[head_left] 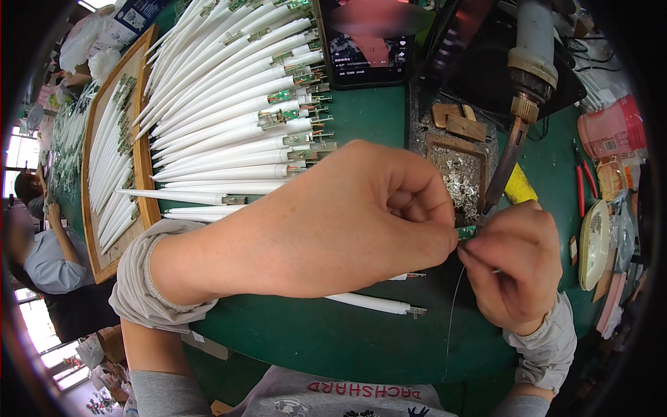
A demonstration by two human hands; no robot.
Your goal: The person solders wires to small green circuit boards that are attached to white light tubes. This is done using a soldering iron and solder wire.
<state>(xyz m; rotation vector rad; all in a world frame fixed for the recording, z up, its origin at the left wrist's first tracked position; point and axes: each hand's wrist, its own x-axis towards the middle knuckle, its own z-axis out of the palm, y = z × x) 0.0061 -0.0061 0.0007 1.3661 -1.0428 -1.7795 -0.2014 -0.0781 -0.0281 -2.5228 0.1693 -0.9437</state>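
A dense row of white tapered tubes [222, 90] with small green circuit boards at their ends lies across the green counter [361, 333], and more of them fill a wooden tray [142, 167] at the left. A phone [368, 48] stands at the top beside a mounted soldering iron [521, 104], which points down over a tray of solder scraps [455, 174]. Red-handled pliers [582, 184] and a pink container [611, 128] sit at the right, and one loose white tube [368, 304] lies near the counter's front edge.
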